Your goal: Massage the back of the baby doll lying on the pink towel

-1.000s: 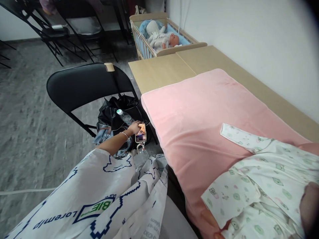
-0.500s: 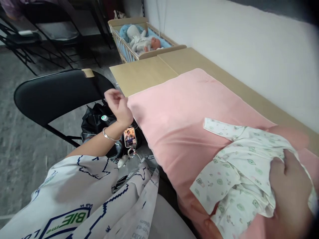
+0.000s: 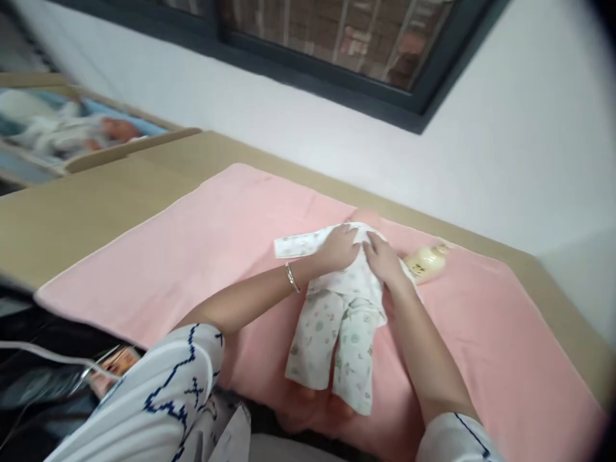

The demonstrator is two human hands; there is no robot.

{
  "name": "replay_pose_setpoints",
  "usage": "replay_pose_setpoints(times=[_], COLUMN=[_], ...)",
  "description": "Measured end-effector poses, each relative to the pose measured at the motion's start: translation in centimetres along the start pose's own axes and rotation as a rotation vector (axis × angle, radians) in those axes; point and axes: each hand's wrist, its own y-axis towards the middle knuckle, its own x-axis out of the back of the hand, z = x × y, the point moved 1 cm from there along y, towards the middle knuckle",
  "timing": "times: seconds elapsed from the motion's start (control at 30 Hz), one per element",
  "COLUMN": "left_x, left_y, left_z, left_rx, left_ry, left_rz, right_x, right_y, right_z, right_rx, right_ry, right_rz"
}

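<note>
A baby doll (image 3: 368, 218) lies on its back on a pink blanket (image 3: 231, 218), dressed in a white patterned shirt (image 3: 346, 279) and matching pants (image 3: 317, 333). My left hand (image 3: 341, 247) rests on the chest of the shirt near the collar, its fingers stretched out. Across from it, my right hand (image 3: 382, 256) also lies on the upper chest with fingers extended. Both hands touch the fabric, and I see nothing gripped in either. One long sleeve points out to the left. The doll's feet show below the pants.
Right of the doll lies a pale yellow bottle (image 3: 426, 263). The blanket covers a wooden table (image 3: 96, 199) against a white wall (image 3: 457, 192) with a dark-framed window. A crib (image 3: 163, 131) holding another doll stands at the far left. A phone (image 3: 115, 369) sits at lower left.
My view has swung right toward the table and window. My left hand has come from the blanket's left edge onto the shirt's chest; my right hand is still on the shirt.
</note>
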Motion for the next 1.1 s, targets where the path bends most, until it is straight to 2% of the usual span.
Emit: replay_pose_setpoints(times=[0.07, 0.17, 0.23, 0.33, 0.5, 0.63, 0.73, 0.8, 0.9, 1.03, 1.1], left_x=[-2.3, -3.7, -3.7, -3.3, -3.2, -3.2, -3.3, -3.3, -3.4, -3.5, -3.5], left_y=[2.1, 3.1, 2.7, 1.6, 0.7, 2.0, 3.4, 3.7, 2.9, 0.8, 0.5], left_z=[1.3, 2.4, 2.3, 1.2, -0.3, 1.2, 2.9, 3.4, 2.5, -0.1, -0.6], left_rx=[0.054, 0.109, 0.118, 0.093, -0.008, 0.051, 0.125, 0.127, 0.093, 0.007, -0.043], left_ry=[0.081, 0.142, 0.181, 0.257, 0.337, 0.315, 0.276, 0.263, 0.319, 0.424, 0.452], left_rz=[0.021, -0.019, -0.043, -0.059, -0.060, 0.007, 0.129, 0.156, 0.093, 0.014, 0.012], right_x=[-0.4, -0.8, -0.8, -0.3, 0.5, -0.4, -1.1, -1.1, -0.6, 0.2, 0.2], right_y=[-0.1, -1.1, -1.9, -2.2, -0.3, 0.0, -1.0, -1.8, -2.3, -1.2, -0.5], right_z=[0.1, 1.3, 2.4, 2.9, 0.6, 0.5, 2.3, 3.5, 3.9, 1.9, 0.8], right_rx=[0.015, -0.095, -0.136, -0.118, -0.058, -0.141, -0.206, -0.205, -0.172, -0.137, -0.140], right_ry=[-0.058, -0.190, -0.255, -0.251, -0.053, -0.087, -0.163, -0.198, -0.201, -0.128, -0.106], right_rz=[-0.004, 0.014, 0.019, 0.030, 0.062, 0.043, 0.020, 0.012, 0.015, 0.041, 0.047])
